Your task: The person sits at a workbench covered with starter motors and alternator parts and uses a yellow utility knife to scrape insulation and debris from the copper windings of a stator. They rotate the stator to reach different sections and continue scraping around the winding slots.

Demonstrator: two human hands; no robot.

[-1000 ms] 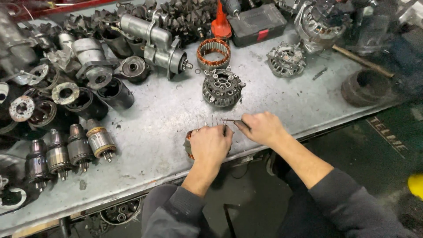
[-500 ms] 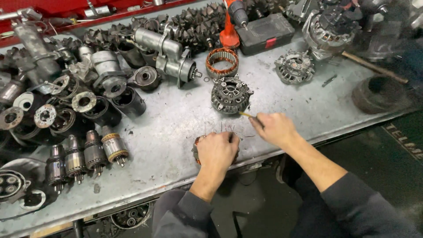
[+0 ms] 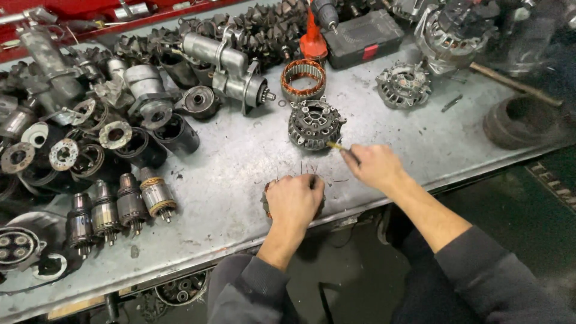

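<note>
My left hand (image 3: 295, 200) is closed over a round wound part (image 3: 266, 198) with thin wire ends sticking up, near the front edge of the metal bench (image 3: 240, 162). My right hand (image 3: 375, 166) grips a small thin tool (image 3: 337, 147) whose yellowish tip points toward a dark round alternator housing (image 3: 315, 123) just beyond it. The wound part is mostly hidden under my left palm.
Behind stand a copper-wound stator ring (image 3: 303, 78), a starter motor (image 3: 225, 69), a black case (image 3: 366, 37) and another housing (image 3: 403, 85). Several armatures (image 3: 120, 207) and motor parts crowd the left side. A dark ring (image 3: 519, 123) and a rod (image 3: 516, 84) lie at right.
The view has shifted, so the bench sits a little lower in frame. My right hand has lifted slightly away from the left, with the tool toward the dark housing. My left hand stays on the wound part.
</note>
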